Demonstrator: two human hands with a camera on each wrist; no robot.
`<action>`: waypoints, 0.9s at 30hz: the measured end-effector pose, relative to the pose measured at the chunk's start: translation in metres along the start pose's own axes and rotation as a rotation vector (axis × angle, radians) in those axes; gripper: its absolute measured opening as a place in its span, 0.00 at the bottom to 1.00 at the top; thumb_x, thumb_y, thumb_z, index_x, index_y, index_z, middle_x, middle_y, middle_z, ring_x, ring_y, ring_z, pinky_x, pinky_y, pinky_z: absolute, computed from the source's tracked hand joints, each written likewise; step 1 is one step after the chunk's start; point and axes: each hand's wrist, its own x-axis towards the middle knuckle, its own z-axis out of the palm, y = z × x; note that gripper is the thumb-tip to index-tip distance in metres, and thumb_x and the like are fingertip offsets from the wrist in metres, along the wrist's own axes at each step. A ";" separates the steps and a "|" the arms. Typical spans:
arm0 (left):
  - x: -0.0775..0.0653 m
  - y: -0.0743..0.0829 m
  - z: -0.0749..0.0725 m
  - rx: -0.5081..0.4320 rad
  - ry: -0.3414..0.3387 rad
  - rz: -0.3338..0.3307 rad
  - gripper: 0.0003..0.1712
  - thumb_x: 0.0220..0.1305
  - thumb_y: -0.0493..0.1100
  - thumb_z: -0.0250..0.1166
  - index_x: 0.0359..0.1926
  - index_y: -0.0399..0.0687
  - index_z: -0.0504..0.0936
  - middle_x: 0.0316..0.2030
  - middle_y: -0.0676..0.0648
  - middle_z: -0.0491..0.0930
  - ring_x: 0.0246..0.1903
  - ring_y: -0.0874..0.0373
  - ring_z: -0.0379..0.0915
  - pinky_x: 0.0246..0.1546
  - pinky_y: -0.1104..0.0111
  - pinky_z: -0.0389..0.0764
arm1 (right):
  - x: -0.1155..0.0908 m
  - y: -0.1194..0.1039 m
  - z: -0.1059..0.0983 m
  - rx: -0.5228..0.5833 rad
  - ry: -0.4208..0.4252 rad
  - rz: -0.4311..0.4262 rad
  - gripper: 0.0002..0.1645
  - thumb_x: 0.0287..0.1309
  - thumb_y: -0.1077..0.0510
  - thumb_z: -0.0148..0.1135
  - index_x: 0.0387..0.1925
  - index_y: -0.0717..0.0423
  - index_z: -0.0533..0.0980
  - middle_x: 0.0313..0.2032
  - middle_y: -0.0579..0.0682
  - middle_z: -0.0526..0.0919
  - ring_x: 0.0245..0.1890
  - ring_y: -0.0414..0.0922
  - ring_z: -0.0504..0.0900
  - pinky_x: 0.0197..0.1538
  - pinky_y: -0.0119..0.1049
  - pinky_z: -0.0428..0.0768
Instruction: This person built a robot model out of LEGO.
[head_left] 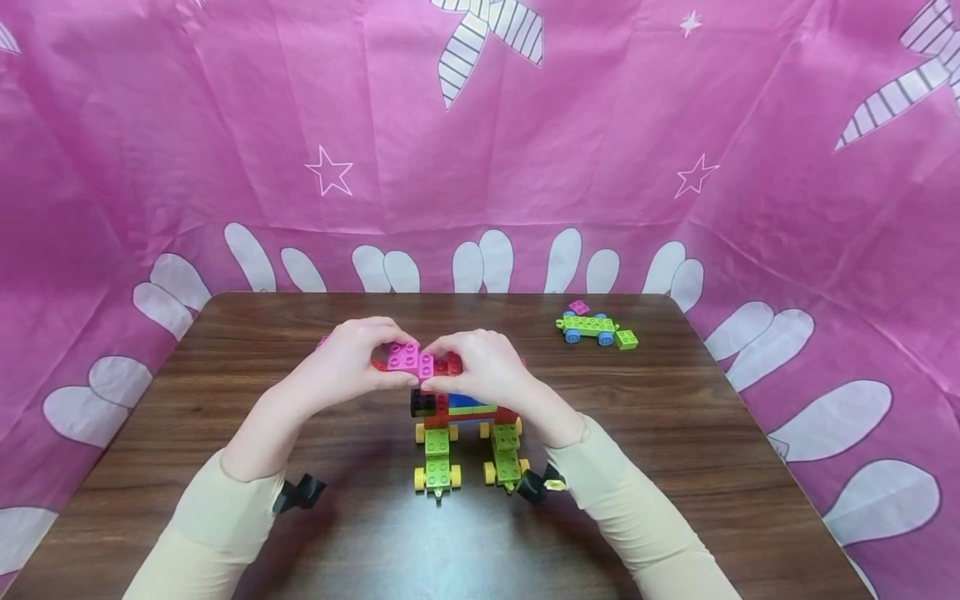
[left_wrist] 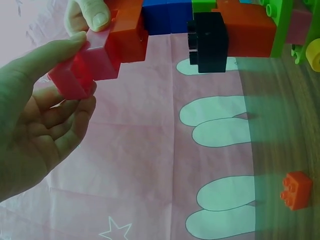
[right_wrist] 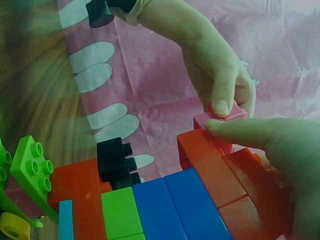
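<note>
My left hand (head_left: 337, 362) pinches a pink toy brick (head_left: 402, 357) between thumb and fingers. That brick meets a second pink brick (head_left: 427, 367), which my right hand (head_left: 487, 367) pinches from the other side. In the left wrist view the second pink brick (left_wrist: 102, 55) sits against the end of a red brick (left_wrist: 129, 37) at the top of a built figure. Blue bricks (right_wrist: 175, 205) and a black studded brick (right_wrist: 117, 162) belong to the figure. It stands on green wheeled bases (head_left: 437, 473) with yellow wheels. My hands hide part of its top.
A green wheeled base (head_left: 588, 325) with blue wheels stands at the back right of the wooden table (head_left: 360, 533). Close to it lie a pink brick (head_left: 578, 307) and a green brick (head_left: 626, 339). A loose reddish brick (left_wrist: 296, 191) lies near the table's far edge.
</note>
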 end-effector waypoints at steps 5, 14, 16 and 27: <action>0.001 0.001 -0.001 -0.005 -0.014 -0.010 0.23 0.47 0.48 0.79 0.44 0.46 0.86 0.36 0.52 0.83 0.35 0.59 0.75 0.35 0.67 0.78 | 0.000 0.000 0.000 0.009 -0.001 0.000 0.25 0.54 0.42 0.71 0.51 0.48 0.82 0.40 0.43 0.88 0.32 0.36 0.78 0.35 0.29 0.75; 0.005 0.004 -0.004 0.003 -0.056 -0.051 0.21 0.47 0.47 0.79 0.42 0.45 0.86 0.36 0.50 0.84 0.35 0.58 0.75 0.36 0.66 0.78 | 0.000 0.001 0.001 0.016 0.002 0.009 0.25 0.53 0.43 0.71 0.51 0.48 0.82 0.40 0.43 0.88 0.32 0.36 0.78 0.36 0.30 0.75; 0.005 0.005 -0.003 0.004 -0.056 -0.055 0.21 0.47 0.47 0.79 0.42 0.45 0.86 0.36 0.50 0.84 0.36 0.56 0.76 0.36 0.66 0.78 | 0.000 0.000 0.000 0.017 0.002 0.009 0.25 0.53 0.43 0.71 0.51 0.48 0.82 0.40 0.43 0.88 0.32 0.36 0.78 0.36 0.30 0.75; 0.004 0.002 0.000 -0.022 -0.025 -0.054 0.21 0.47 0.46 0.79 0.42 0.45 0.86 0.36 0.50 0.83 0.35 0.58 0.75 0.36 0.66 0.78 | 0.000 0.001 0.000 0.003 0.006 -0.007 0.24 0.54 0.43 0.71 0.50 0.48 0.83 0.39 0.43 0.88 0.31 0.36 0.78 0.35 0.29 0.75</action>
